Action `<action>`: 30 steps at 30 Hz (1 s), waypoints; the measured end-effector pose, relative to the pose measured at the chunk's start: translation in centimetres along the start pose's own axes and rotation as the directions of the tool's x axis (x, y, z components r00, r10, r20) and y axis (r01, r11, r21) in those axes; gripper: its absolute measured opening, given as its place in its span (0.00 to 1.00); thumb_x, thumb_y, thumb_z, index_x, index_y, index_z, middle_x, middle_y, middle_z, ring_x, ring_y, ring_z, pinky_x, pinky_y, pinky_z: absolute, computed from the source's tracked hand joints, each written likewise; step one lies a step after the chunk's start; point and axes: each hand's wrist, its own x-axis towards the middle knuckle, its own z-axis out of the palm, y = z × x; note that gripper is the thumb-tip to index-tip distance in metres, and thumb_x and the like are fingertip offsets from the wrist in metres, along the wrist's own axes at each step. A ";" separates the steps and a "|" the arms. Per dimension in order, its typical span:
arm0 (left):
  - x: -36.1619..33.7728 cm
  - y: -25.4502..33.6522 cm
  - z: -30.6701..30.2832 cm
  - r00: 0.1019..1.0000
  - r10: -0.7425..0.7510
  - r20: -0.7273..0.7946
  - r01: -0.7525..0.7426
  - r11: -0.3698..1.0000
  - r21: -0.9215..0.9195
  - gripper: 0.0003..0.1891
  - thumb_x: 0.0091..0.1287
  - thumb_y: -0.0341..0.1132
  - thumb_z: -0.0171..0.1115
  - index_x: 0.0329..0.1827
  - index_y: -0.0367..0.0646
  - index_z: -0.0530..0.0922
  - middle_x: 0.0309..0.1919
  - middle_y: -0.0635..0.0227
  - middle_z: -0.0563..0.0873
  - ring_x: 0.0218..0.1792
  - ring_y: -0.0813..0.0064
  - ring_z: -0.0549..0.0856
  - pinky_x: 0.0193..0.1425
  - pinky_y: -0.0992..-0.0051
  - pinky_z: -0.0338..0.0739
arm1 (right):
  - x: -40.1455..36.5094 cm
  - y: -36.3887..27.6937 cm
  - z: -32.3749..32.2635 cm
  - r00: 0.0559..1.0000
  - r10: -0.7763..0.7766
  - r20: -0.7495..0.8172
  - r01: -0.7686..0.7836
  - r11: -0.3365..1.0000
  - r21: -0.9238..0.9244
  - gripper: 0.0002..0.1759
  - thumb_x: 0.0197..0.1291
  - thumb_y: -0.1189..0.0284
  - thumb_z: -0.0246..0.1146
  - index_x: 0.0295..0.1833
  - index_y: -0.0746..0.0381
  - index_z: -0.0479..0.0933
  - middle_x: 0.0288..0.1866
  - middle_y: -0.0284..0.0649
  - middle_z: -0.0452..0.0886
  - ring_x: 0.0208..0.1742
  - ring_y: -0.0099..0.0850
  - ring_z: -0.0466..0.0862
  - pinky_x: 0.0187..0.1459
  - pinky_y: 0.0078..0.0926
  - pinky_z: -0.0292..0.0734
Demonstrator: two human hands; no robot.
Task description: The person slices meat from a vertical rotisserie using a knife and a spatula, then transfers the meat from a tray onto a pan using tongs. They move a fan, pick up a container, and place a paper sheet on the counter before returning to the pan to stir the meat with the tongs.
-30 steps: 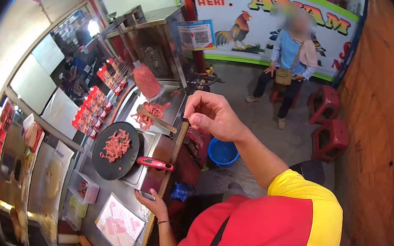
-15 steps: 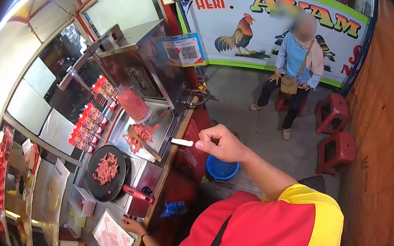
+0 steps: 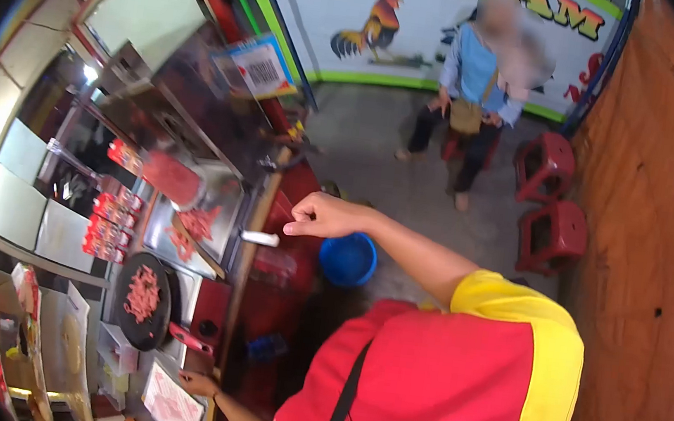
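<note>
Just below the curled, empty right hand (image 3: 328,216), a white stick (image 3: 259,237) at the counter edge (image 3: 232,302).

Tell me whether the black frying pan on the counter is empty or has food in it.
Has food: red meat strips lie heaped on the black pan, dark surface bare around them.
</note>
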 end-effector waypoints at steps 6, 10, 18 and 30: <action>-0.9 1.9 -1.8 0.992 -0.066 0.110 0.065 0.998 0.014 0.26 0.86 0.45 0.49 0.54 0.23 0.83 0.49 0.34 0.87 0.46 0.39 0.85 0.55 0.53 0.78 | -8.7 22.0 7.6 0.864 0.466 0.189 -0.280 0.758 -0.589 0.27 0.66 0.49 0.65 0.29 0.64 0.85 0.30 0.53 0.87 0.34 0.51 0.88 0.38 0.54 0.80; -1.4 3.1 -1.5 0.999 0.043 0.029 -0.043 0.999 0.019 0.24 0.86 0.41 0.48 0.58 0.23 0.82 0.52 0.34 0.87 0.50 0.35 0.83 0.59 0.54 0.77 | -23.1 36.7 13.4 0.529 0.819 0.220 -0.545 0.527 -0.652 0.25 0.62 0.53 0.65 0.46 0.66 0.89 0.42 0.53 0.91 0.41 0.47 0.89 0.47 0.52 0.83; -0.8 2.1 -0.8 1.000 0.025 0.007 -0.025 0.999 0.039 0.26 0.87 0.42 0.47 0.52 0.19 0.83 0.49 0.31 0.86 0.46 0.37 0.83 0.58 0.52 0.76 | -38.3 29.9 11.7 0.075 0.995 0.073 -0.905 0.098 -0.414 0.18 0.58 0.63 0.65 0.44 0.65 0.90 0.42 0.48 0.92 0.40 0.40 0.92 0.42 0.42 0.86; -1.9 3.3 -1.6 0.994 -0.074 0.080 0.092 0.964 -0.251 0.36 0.88 0.58 0.42 0.34 0.30 0.75 0.26 0.58 0.78 0.26 0.67 0.74 0.26 0.64 0.73 | -26.6 34.8 14.1 0.418 0.902 0.108 -0.748 0.409 -0.523 0.21 0.63 0.58 0.59 0.30 0.64 0.86 0.27 0.47 0.87 0.29 0.44 0.87 0.36 0.47 0.83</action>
